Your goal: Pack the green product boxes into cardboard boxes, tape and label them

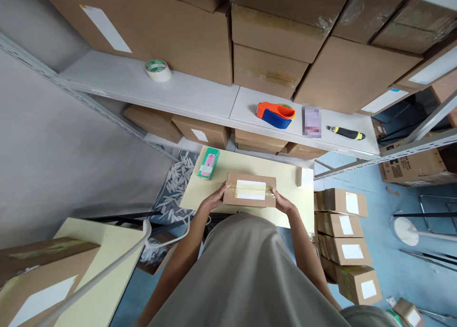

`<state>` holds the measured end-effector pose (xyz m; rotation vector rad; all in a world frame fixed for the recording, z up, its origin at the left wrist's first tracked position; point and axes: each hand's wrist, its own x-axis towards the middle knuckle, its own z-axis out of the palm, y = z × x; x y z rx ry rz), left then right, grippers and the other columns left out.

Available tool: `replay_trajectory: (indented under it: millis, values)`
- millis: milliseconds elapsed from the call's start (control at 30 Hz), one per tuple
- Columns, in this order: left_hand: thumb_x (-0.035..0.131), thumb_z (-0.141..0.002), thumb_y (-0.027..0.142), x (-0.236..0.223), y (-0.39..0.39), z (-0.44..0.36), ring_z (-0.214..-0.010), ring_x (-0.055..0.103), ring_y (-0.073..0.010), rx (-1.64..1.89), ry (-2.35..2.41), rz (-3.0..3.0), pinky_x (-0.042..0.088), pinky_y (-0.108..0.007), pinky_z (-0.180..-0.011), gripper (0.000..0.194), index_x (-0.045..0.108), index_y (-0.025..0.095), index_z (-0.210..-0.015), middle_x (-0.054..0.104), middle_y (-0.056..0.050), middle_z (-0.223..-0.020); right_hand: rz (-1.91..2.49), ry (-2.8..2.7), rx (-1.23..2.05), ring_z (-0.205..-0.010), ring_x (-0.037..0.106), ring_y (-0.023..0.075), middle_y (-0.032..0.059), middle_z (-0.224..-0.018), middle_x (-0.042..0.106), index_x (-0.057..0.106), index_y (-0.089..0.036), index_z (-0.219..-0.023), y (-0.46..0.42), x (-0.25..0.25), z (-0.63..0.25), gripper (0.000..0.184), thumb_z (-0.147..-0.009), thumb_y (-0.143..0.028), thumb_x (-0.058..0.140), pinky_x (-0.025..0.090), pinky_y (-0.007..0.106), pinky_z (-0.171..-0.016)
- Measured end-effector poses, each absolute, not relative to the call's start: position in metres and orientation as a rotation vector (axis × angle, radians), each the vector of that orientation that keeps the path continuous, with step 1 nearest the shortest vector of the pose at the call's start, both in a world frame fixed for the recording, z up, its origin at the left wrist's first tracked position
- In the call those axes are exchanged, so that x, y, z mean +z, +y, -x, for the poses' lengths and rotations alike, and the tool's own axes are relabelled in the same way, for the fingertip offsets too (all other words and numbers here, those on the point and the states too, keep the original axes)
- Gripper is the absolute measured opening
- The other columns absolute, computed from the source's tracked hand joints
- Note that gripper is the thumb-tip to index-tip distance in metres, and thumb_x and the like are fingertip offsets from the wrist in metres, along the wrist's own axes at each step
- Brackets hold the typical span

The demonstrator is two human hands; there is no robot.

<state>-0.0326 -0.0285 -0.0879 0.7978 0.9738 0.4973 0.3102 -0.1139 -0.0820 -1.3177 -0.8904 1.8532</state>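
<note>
A brown cardboard box (232, 199), taped along its top over a white label (250, 190), is at the near edge of the pale yellow table (285, 174). My left hand (215, 198) grips its left end, and my right hand (283, 203) grips its right end. Whether the box rests on the table or is lifted slightly, I cannot tell. Behind its left end lies a green box with a pink panel (209, 163). A small white box (304, 177) stands at the table's right edge.
Above the table, a shelf (200, 91) carries a tape roll (158, 71), an orange and blue tape dispenser (275, 115), a black and yellow cutter (346, 133) and large cartons (171, 32). Labelled boxes (342, 227) are stacked on the right. A white chair frame (103, 270) is at left.
</note>
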Motion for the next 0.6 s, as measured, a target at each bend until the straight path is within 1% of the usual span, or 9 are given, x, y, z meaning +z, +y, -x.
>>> replay_trajectory:
  millis: [33,100,167,233,300,433,533,600]
  values:
    - [0.070,-0.089,0.085,-0.088,-0.028,0.032,-0.131,0.073,-0.0329,0.496,0.980,-0.795,0.056,-0.050,-0.115,0.084,0.067,0.025,-0.148,0.081,-0.013,-0.131,1.324,-0.915,1.861,-0.139,0.069,0.0351,0.0158,-0.140,0.078,0.065,-0.026,-0.149,-0.112,-0.083,-0.311,0.080,-0.097,-0.085,0.059,0.059,0.056,-0.114]
    - [0.071,-0.084,0.090,-0.087,-0.027,0.032,-0.129,0.074,-0.0349,0.494,0.980,-0.779,0.059,-0.050,-0.112,0.089,0.069,0.025,-0.146,0.082,-0.013,-0.128,1.355,-0.955,1.862,-0.137,0.070,0.0353,0.0166,-0.135,0.080,0.067,-0.025,-0.146,-0.111,-0.084,-0.314,0.080,-0.098,-0.087,0.054,0.059,0.055,-0.113]
    - [0.072,-0.079,0.093,-0.086,-0.028,0.033,-0.128,0.075,-0.0363,0.496,0.972,-0.777,0.059,-0.051,-0.111,0.095,0.070,0.024,-0.145,0.082,-0.013,-0.127,1.392,-0.974,1.833,-0.136,0.071,0.0353,0.0165,-0.132,0.081,0.067,-0.024,-0.146,-0.111,-0.086,-0.315,0.083,-0.097,-0.089,0.051,0.059,0.055,-0.112]
    - [0.074,-0.078,0.093,-0.086,-0.028,0.033,-0.128,0.074,-0.0362,0.512,0.958,-0.801,0.059,-0.050,-0.110,0.097,0.069,0.024,-0.146,0.082,-0.014,-0.128,1.411,-0.981,1.800,-0.135,0.071,0.0361,0.0170,-0.130,0.081,0.068,-0.023,-0.144,-0.115,-0.088,-0.315,0.085,-0.095,-0.091,0.051,0.059,0.056,-0.112]
    - [0.075,-0.076,0.093,-0.086,-0.026,0.033,-0.128,0.074,-0.0353,0.513,0.941,-0.846,0.059,-0.049,-0.109,0.100,0.067,0.026,-0.149,0.081,-0.014,-0.132,1.429,-0.986,1.782,-0.135,0.071,0.0373,0.0180,-0.128,0.081,0.070,-0.022,-0.139,-0.120,-0.090,-0.315,0.088,-0.092,-0.095,0.051,0.059,0.056,-0.112]
    - [0.078,-0.067,0.096,-0.090,-0.015,0.029,-0.128,0.074,-0.0346,0.479,0.916,-0.881,0.061,-0.047,-0.104,0.118,0.055,0.029,-0.161,0.077,-0.016,-0.140,1.452,-0.989,1.738,-0.134,0.072,0.0380,0.0183,-0.127,0.082,0.074,-0.023,-0.132,-0.126,-0.092,-0.314,0.093,-0.087,-0.101,0.048,0.059,0.056,-0.111]
    - [0.078,-0.068,0.095,-0.098,-0.006,0.026,-0.126,0.075,-0.0350,0.504,0.919,-0.851,0.062,-0.045,-0.100,0.118,0.054,0.027,-0.161,0.075,-0.018,-0.143,1.436,-1.022,1.680,-0.131,0.073,0.0359,0.0177,-0.127,0.082,0.072,-0.021,-0.135,-0.120,-0.091,-0.313,0.096,-0.087,-0.101,0.047,0.059,0.056,-0.110]
    - [0.072,-0.075,0.096,-0.105,-0.002,0.025,-0.125,0.075,-0.0347,0.553,0.959,-0.903,0.062,-0.044,-0.099,0.111,0.058,0.024,-0.158,0.074,-0.020,-0.144,1.484,-1.059,1.612,-0.129,0.074,0.0341,0.0163,-0.127,0.082,0.070,-0.020,-0.138,-0.113,-0.091,-0.311,0.097,-0.088,-0.100,0.047,0.060,0.055,-0.108]
